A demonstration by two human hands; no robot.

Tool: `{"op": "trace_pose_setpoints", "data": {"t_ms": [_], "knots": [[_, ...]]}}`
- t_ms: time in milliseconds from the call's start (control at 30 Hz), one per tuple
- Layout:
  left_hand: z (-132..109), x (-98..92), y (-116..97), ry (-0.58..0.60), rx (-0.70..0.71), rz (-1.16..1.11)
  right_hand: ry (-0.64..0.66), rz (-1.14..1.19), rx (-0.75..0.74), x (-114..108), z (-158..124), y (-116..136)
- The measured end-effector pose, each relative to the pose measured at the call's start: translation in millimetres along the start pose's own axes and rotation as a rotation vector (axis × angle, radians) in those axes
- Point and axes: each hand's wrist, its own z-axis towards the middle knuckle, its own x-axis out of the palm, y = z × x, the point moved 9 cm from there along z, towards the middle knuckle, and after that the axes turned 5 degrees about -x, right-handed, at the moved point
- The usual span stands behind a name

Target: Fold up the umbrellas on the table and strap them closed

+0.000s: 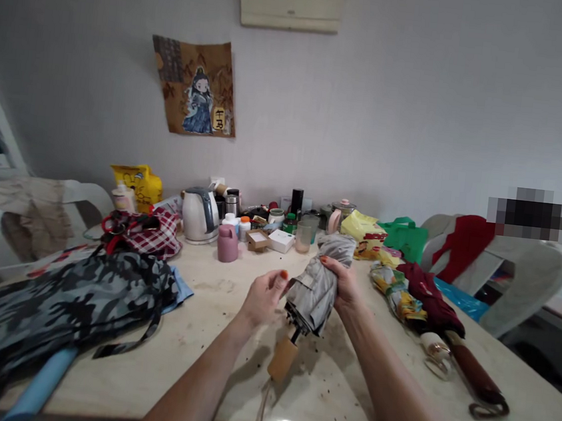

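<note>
A grey folding umbrella (313, 293) is held over the table, its canopy gathered in loose folds and its wooden handle (282, 359) pointing toward me. A thin cord (260, 412) hangs from the handle's end. My right hand (346, 286) is wrapped around the canopy's right side, with the thumb lying on top of the cloth. At the left edge of the canopy, my left hand (264, 297) has its fingers curled and seems to pinch a fold of the fabric. The fingertips of that hand are partly hidden.
A camouflage umbrella (81, 297) and a blue handle (44, 383) lie left. On the right are a patterned umbrella (397, 293) and a maroon umbrella (429, 300). Behind stand a kettle (200, 215), a pink jug (228, 244), a cup (303, 238) and small boxes.
</note>
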Motion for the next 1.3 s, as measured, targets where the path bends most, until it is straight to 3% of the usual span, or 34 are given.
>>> {"op": "trace_pose_setpoints", "data": {"t_ms": [100, 200, 333, 400, 533, 600, 733, 867, 933, 1067, 1167, 1300], "knots": [[-10.6, 34.7, 2.6, 0.242, -0.030, -0.007, -0.029, -0.029, 0.046, 5.1, -8.3, -11.3], [-20.9, 55.1, 15.5, 0.389, -0.175, -0.187, 0.007, -0.058, 0.071, 16.0, -18.7, -20.0], [-29.4, 62.6, 20.8, 0.482, -0.276, -0.445, 0.016, -0.070, 0.066, 23.4, -26.7, -16.9], [-30.4, 63.4, 22.2, 0.495, -0.283, -0.500, 0.011, -0.060, 0.054, 23.5, -27.2, -10.1], [-38.7, 81.1, 26.7, 0.660, -0.315, -0.555, 0.033, -0.014, 0.037, 21.4, -24.5, 2.4], [-38.7, 83.5, 27.7, 0.651, -0.304, -0.546, 0.034, 0.022, 0.042, 19.5, -22.9, 3.2], [-32.0, 73.4, 24.8, 0.489, -0.257, -0.405, -0.029, 0.072, 0.090, 15.9, -21.6, -7.6], [-22.0, 45.2, 18.9, 0.145, -0.107, 0.000, -0.063, -0.035, 0.029, 18.1, -21.0, -7.8], [-21.4, 40.0, 18.7, 0.060, -0.057, 0.168, -0.096, -0.114, -0.071, 16.8, -20.8, 1.9], [-23.4, 54.6, 18.2, 0.200, -0.010, 0.073, -0.165, -0.212, -0.186, 11.2, -23.3, 17.6], [-27.2, 64.2, 3.8, 0.345, 0.038, -0.153, -0.159, -0.192, -0.157, 12.3, -26.4, 17.8], [-29.3, 66.7, -5.6, 0.463, -0.016, -0.342, -0.092, -0.199, -0.134, 23.1, -32.7, 17.8]]}}
